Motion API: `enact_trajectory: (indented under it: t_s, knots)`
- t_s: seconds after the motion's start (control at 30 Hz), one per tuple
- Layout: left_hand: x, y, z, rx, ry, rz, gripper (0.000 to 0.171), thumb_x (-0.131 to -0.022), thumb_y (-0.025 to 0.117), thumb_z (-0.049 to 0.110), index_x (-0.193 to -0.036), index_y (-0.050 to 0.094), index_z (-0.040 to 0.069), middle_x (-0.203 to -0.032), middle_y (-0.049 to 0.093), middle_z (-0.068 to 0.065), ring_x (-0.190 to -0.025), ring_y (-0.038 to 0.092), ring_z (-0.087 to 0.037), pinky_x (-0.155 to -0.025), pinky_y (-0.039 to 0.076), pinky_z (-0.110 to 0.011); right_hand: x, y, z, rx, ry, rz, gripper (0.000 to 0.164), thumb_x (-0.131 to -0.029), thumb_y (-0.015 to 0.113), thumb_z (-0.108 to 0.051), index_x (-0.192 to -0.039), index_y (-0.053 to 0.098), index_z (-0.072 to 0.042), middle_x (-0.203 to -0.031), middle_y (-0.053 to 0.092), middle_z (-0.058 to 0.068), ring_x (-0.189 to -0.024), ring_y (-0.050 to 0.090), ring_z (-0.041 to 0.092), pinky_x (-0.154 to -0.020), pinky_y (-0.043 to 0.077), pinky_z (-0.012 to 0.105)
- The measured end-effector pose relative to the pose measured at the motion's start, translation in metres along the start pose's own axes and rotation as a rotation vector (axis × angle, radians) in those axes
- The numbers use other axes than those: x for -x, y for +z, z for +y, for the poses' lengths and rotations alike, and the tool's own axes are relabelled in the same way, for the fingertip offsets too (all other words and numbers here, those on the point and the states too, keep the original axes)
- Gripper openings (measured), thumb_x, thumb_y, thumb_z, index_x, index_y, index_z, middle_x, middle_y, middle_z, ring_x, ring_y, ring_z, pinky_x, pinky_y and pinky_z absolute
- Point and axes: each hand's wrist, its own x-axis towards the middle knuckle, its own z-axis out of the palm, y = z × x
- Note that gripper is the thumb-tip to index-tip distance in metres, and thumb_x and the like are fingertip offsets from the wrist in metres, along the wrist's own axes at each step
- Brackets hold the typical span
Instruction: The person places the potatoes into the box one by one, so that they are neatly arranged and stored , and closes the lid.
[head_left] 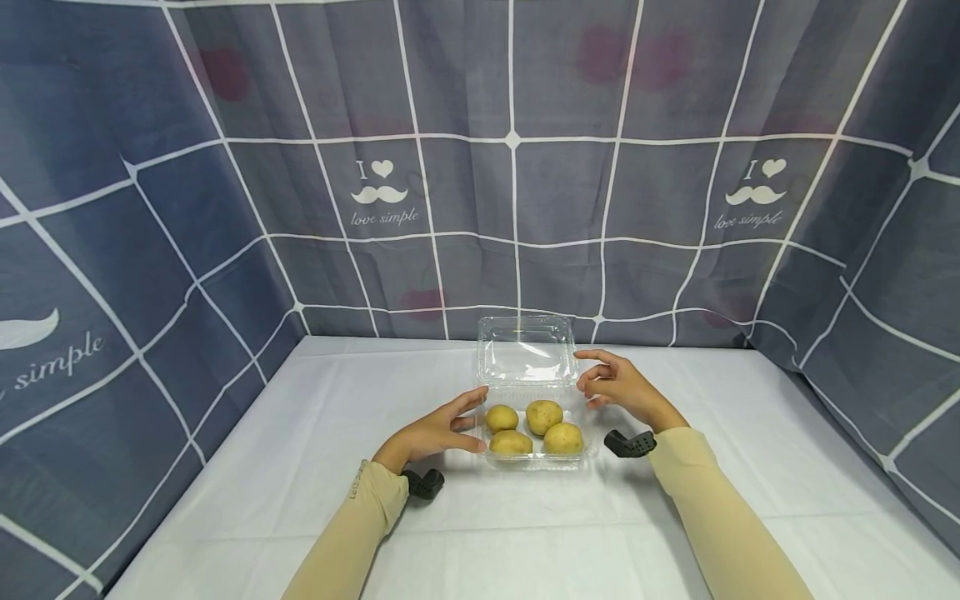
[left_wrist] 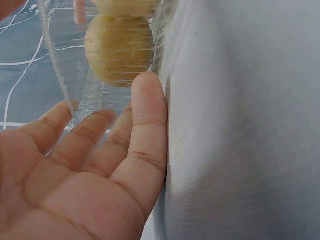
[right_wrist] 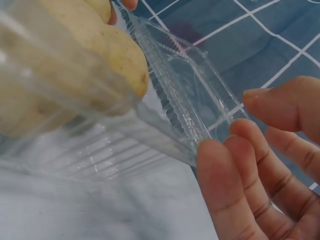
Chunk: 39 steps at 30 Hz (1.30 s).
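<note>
A clear plastic clamshell box [head_left: 536,463] lies on the white cloth with its lid [head_left: 525,352] raised at the far side. Several yellow potatoes [head_left: 543,417] sit in the base. My left hand [head_left: 432,433] is at the box's left side, fingers spread loosely. In the left wrist view its fingertips [left_wrist: 148,87] reach the ribbed wall, with a potato [left_wrist: 120,52] showing through. My right hand [head_left: 628,388] is at the back right corner, index finger extended beside the lid. In the right wrist view a fingertip [right_wrist: 215,155] meets the box's corner, the other fingers loosely bent.
The white tablecloth [head_left: 247,492] spreads around the box. A dark checked curtain [head_left: 465,183] closes in the back and both sides, its lower edge just behind the raised lid. Black wrist devices [head_left: 630,444] sit at both cuffs.
</note>
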Motion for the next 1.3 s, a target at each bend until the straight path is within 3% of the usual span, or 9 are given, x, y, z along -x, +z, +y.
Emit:
enact_trajectory:
  t_s: [0.47, 0.9, 1.07, 1.3]
  knots:
    - [0.001, 0.0, 0.0, 0.004, -0.006, 0.0, 0.103, -0.098, 0.081, 0.011, -0.175, 0.014, 0.012, -0.179, 0.016, -0.02, -0.159, 0.03, -0.049, -0.127, 0.029, -0.064, -0.011, -0.002, 0.007, -0.022, 0.075, 0.044, 0.083, -0.096, 0.067, 0.007, -0.168, 0.025, 0.003, -0.094, 0.066, 0.0, -0.074, 0.066, 0.014, -0.068, 0.062, 0.029]
    - [0.001, 0.001, 0.001, 0.004, -0.01, 0.005, 0.103, -0.097, 0.081, 0.011, -0.175, 0.014, 0.012, -0.179, 0.017, -0.02, -0.158, 0.03, -0.049, -0.127, 0.027, -0.064, -0.014, -0.002, 0.009, 0.004, 0.147, -0.015, 0.089, -0.098, 0.07, 0.0, -0.169, 0.017, 0.005, -0.089, 0.067, 0.0, -0.069, 0.062, 0.01, -0.069, 0.059, 0.027]
    - [0.0, 0.001, 0.0, 0.006, -0.009, 0.003, 0.103, -0.097, 0.081, 0.011, -0.175, 0.014, 0.012, -0.179, 0.017, -0.02, -0.158, 0.031, -0.049, -0.127, 0.027, -0.064, -0.014, -0.001, 0.008, 0.028, 0.152, -0.036, 0.088, -0.098, 0.07, -0.002, -0.168, 0.017, 0.008, -0.09, 0.067, 0.001, -0.07, 0.064, 0.011, -0.069, 0.058, 0.026]
    - [0.0, 0.001, 0.0, 0.007, -0.004, -0.001, 0.103, -0.097, 0.081, 0.011, -0.175, 0.014, 0.012, -0.179, 0.016, -0.02, -0.159, 0.03, -0.05, -0.127, 0.027, -0.064, -0.01, -0.001, 0.009, 0.04, 0.117, -0.035, 0.091, -0.098, 0.071, -0.002, -0.17, 0.017, 0.004, -0.091, 0.064, 0.0, -0.07, 0.062, 0.009, -0.069, 0.058, 0.025]
